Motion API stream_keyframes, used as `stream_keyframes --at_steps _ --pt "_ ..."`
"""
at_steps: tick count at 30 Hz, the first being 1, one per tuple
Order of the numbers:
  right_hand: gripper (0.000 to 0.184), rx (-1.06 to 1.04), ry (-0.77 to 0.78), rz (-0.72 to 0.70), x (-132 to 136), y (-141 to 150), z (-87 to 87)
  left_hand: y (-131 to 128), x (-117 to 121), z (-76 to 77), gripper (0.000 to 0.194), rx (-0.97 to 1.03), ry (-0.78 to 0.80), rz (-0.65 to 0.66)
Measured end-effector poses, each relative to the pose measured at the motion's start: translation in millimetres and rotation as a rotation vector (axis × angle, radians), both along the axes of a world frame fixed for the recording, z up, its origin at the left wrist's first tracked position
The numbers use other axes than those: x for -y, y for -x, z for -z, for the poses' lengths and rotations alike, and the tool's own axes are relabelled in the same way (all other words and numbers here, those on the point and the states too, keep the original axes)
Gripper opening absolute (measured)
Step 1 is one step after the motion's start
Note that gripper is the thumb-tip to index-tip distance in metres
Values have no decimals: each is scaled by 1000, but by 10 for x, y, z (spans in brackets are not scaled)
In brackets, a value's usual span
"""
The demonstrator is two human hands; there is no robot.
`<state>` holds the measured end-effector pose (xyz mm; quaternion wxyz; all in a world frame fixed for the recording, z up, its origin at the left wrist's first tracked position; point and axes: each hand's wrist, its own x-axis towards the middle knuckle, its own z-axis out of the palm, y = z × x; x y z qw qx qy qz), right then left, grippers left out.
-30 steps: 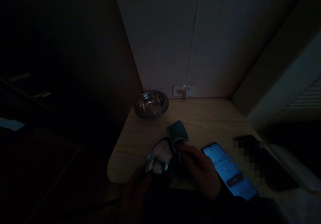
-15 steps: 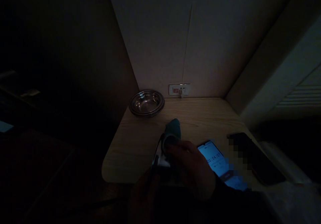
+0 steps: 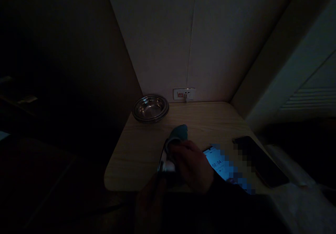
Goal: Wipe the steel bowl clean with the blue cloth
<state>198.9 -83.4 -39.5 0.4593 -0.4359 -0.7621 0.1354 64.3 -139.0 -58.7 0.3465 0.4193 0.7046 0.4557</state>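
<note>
Wooden tabletop [image 3: 133, 157] across lower centre. At its left rear, stack of metal bowls [image 3: 151, 110]. Near bottom centre, tilted metal dish [image 3: 168, 167], edge gripped by left hand [image 3: 151, 197], fingers closed, partly lost in shadow. Right of centre, lit phone [image 3: 219, 162]. Bunched in right hand's [image 3: 195, 167] curled fingers, against dish: teal cloth [image 3: 180, 131]. Best done with steady edge grip, cloth spread flat, even pressure.
</note>
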Motion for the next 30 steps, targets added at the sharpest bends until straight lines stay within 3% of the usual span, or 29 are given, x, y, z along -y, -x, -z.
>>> stream_keyframes --at_steps 6,19,26,30 --pt "25 37 -67 -26 -36 19 -68 -36 -44 84 31 37 4 28" --pt "25 125 -79 11 -45 -24 -97 -109 -89 -1 33 127 4 80" --pt "25 98 -101 -29 -58 -4 -138 -97 -73 -6 33 93 -1 72" --pt "25 95 -102 -14 -107 -10 -155 -122 -70 27 35 53 49 -8"
